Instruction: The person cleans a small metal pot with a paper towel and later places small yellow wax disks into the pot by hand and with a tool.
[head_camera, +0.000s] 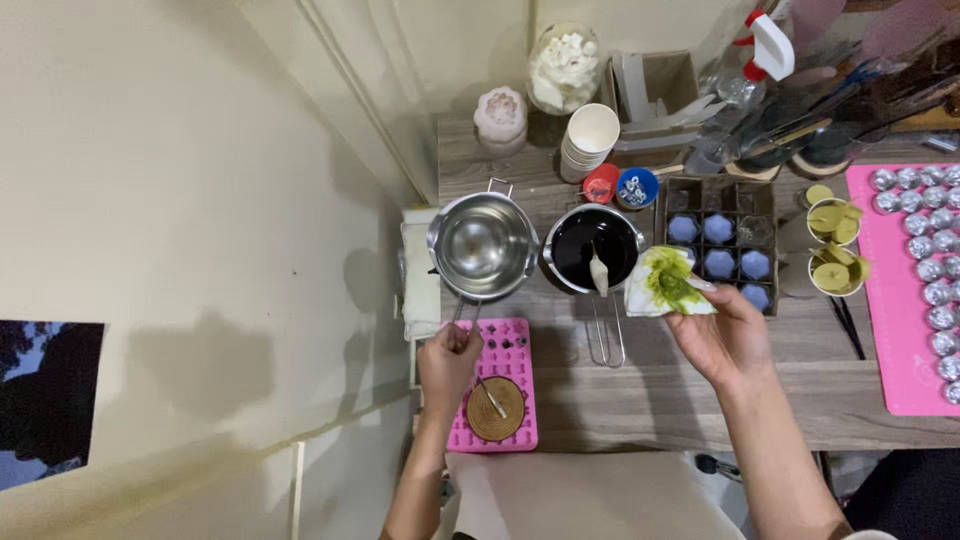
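From the head view, looking down at the wooden table (640, 400), my left hand (447, 362) has its fingers curled shut around the thin wire handle of the shiny steel pot (483, 245), which sits at the left edge of the table and looks bare inside. My right hand (722, 335) pinches a crumpled white wipe (668, 284) smeared with green, fingers closed on its lower edge, and holds it just beside the dark pot (594, 248). A pale stick (599, 270) leans inside that dark pot. Just below my left hand lies a pink mold (510, 365) with a round wooden coaster (495, 409) on it and a small stick across the coaster. Behind the wipe is a tray of blue candles (718, 245), and to its right two small cups with green pieces (833, 245). A pink mat (900, 300) with rows of little silver cups lies at the far right. A stack of paper cups (588, 140) and a jar of white chunks (563, 68) stand at the back. I think this is the cleaning step: the green has been wiped up and the steel pot is being held steady. The next move, I guess, needs the dirty wipe kept away from the dark pot and the steel pot held level by its thin handle.
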